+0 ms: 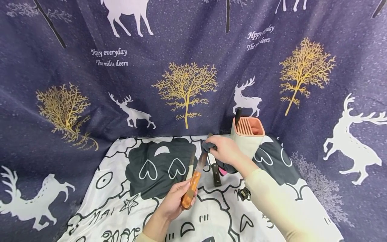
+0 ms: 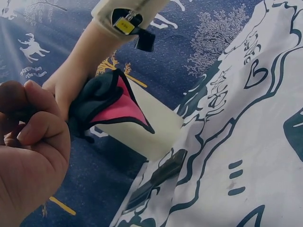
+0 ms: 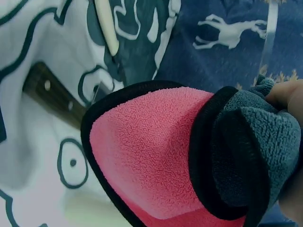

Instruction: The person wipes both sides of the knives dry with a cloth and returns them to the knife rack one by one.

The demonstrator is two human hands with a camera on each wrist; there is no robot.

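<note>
My left hand (image 1: pixel 173 201) grips the orange-brown handle of a knife (image 1: pixel 192 188), its blade angled up and away. My right hand (image 1: pixel 226 148) holds a grey and pink cloth (image 3: pixel 149 149) folded against the upper blade, and the tip shows just beyond it. In the left wrist view the cloth (image 2: pixel 120 111) hangs from the right hand, pink side showing. Below the held knife, a white-handled knife (image 1: pixel 190 171) and a dark-handled knife (image 1: pixel 216 175) lie on the patterned sheet. The cloth and right fingers hide part of the held blade.
A cream knife block (image 1: pixel 246 144) with an orange slotted top stands behind the right forearm. One black-handled knife (image 1: pixel 238 115) sits in it. A dark blue printed curtain (image 1: pixel 187 40) hangs behind the sheet-covered surface (image 1: pixel 102 205).
</note>
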